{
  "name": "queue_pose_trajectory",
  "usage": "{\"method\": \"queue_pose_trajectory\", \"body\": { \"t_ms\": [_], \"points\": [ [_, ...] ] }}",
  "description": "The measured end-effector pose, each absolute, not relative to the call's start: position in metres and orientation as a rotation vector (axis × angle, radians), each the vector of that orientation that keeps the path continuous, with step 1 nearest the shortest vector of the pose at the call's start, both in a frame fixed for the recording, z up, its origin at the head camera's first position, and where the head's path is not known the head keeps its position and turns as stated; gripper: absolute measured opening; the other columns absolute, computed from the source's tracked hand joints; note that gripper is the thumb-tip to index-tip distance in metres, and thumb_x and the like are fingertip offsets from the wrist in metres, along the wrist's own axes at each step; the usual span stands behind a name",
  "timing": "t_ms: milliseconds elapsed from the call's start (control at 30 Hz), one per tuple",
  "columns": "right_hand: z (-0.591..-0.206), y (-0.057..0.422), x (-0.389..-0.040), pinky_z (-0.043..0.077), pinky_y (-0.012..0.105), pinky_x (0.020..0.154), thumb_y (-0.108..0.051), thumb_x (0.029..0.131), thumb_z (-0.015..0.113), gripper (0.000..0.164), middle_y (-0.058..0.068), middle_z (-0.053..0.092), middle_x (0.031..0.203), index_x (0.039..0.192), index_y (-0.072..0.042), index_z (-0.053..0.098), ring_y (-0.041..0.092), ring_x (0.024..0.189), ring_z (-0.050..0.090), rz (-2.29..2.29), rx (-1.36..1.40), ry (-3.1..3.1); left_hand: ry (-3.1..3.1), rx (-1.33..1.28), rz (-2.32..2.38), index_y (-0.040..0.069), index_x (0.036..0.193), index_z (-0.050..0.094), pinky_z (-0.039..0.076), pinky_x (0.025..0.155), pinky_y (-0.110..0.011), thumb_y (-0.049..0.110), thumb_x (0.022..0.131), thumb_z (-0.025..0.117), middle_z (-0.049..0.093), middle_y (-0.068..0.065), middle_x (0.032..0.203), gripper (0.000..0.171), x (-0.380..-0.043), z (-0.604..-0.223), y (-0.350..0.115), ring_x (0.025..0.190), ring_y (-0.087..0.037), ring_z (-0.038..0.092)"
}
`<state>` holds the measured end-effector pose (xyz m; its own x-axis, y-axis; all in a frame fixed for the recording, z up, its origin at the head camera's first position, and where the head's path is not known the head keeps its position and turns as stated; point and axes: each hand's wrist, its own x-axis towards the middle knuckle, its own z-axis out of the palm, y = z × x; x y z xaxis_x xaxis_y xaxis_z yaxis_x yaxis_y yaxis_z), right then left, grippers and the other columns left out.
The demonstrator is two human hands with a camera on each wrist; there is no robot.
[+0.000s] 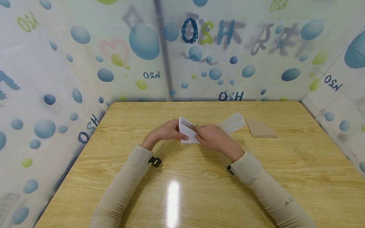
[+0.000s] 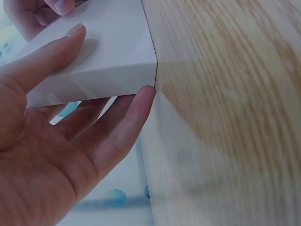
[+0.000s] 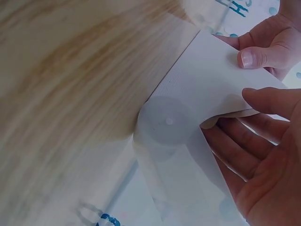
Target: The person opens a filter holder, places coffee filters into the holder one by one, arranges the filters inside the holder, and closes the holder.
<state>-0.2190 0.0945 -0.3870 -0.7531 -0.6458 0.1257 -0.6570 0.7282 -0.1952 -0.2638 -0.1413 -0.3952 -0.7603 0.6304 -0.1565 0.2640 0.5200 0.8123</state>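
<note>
A white, flat, open-topped case stands on edge on the table between both hands. My left hand grips its left end, thumb on the near face and fingers around the end and far side. At its right part my right hand holds the case by the opening, thumb on the white face. A thin brown paper edge shows at the opening beside the right fingers; how much paper is inside is hidden. From the case's right end a translucent lid is swung out on a round pivot.
A stack of brown fan-shaped paper filters lies on the wooden table, right of the lid. Walls printed with blue and green spots stand behind and at both sides of the table.
</note>
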Motion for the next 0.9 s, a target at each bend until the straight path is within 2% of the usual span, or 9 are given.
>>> {"method": "queue_pose_trajectory", "body": {
  "t_ms": [167,400,600,733,900],
  "points": [
    [-0.387,0.097,-0.220,0.054,0.035,0.067,-0.020,0.105,0.059,0.024,0.008,0.074,0.092,0.123,-0.005,0.065,0.015,0.070,0.063,0.378,1.078,-2.863,2.328,0.729,1.141,0.004,0.131,0.063,0.058,0.077,-0.039,0.013,0.094,0.075,0.073,-0.013,0.113,0.040,-0.264,-0.396,-0.141,0.090,-0.017,0.067],
    [-0.384,0.100,-0.220,0.053,0.032,0.068,-0.021,0.105,0.059,0.024,0.008,0.075,0.100,0.123,-0.007,0.066,0.013,0.070,0.061,0.431,1.068,-2.861,2.321,0.721,1.138,0.005,0.132,0.062,0.058,0.079,-0.043,0.013,0.094,0.075,0.072,-0.013,0.116,0.041,-0.263,-0.394,-0.140,0.092,-0.018,0.068],
    [-0.375,0.102,-0.219,0.046,0.029,0.062,-0.022,0.106,0.059,0.024,0.005,0.072,0.090,0.123,-0.007,0.067,0.012,0.063,0.054,0.428,1.044,-2.885,2.330,0.721,1.135,0.004,0.130,0.063,0.057,0.077,-0.039,0.013,0.094,0.075,0.072,-0.013,0.115,0.039,-0.263,-0.395,-0.141,0.091,-0.017,0.067],
    [-0.365,0.106,-0.218,0.051,0.030,0.063,-0.022,0.105,0.060,0.025,0.004,0.072,0.087,0.124,-0.008,0.067,0.012,0.066,0.060,0.432,1.007,-2.902,2.344,0.717,1.127,0.004,0.127,0.064,0.054,0.072,-0.031,0.014,0.093,0.076,0.072,-0.013,0.112,0.038,-0.264,-0.395,-0.141,0.088,-0.016,0.065],
    [-0.355,0.115,-0.219,0.059,0.036,0.072,-0.022,0.105,0.061,0.027,0.006,0.076,0.097,0.126,-0.006,0.066,0.015,0.079,0.070,0.477,0.956,-2.910,2.352,0.715,1.120,0.004,0.129,0.062,0.053,0.070,-0.028,0.014,0.092,0.077,0.072,-0.013,0.113,0.041,-0.265,-0.395,-0.141,0.087,-0.016,0.063]
  ]
}}
